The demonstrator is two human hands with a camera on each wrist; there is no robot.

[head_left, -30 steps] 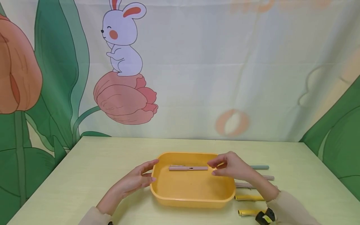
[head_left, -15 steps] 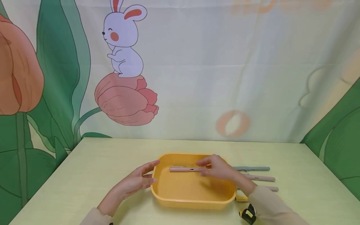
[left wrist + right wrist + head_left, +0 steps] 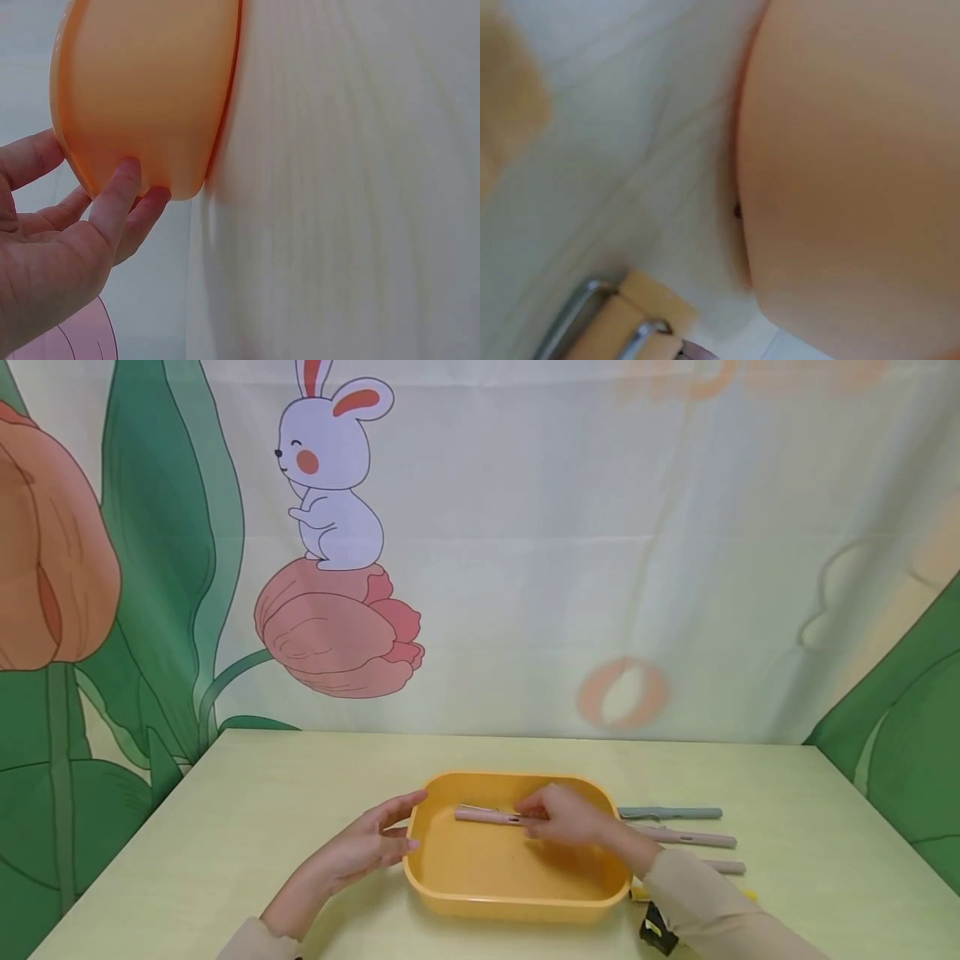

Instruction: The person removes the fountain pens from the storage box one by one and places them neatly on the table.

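A yellow plastic tray (image 3: 517,908) stands on the table with a pale pink pen (image 3: 482,816) inside it. My right hand (image 3: 572,817) reaches over the tray's right side and pinches the pen's right end, which the fingers partly hide. At the opposite end my left hand (image 3: 363,842) rests its spread fingertips against the tray's outer wall and rim. The left wrist view shows these fingers (image 3: 120,199) touching the outer wall from below the rim. In the right wrist view the tray wall (image 3: 855,165) fills one side, and the right hand is not visible.
Right of the tray lie a blue-green pen (image 3: 678,813), a pinkish pen (image 3: 693,838) and another pale pen (image 3: 726,867). Yellow pens (image 3: 640,894) are mostly covered by the right sleeve. A black wrist camera (image 3: 657,930) sits near that sleeve. A printed curtain (image 3: 487,568) hangs behind the table.
My right hand has moved left and down into the tray, onto the pink pen's right end. The pen has tilted slightly. My left hand stays at the tray's left end.
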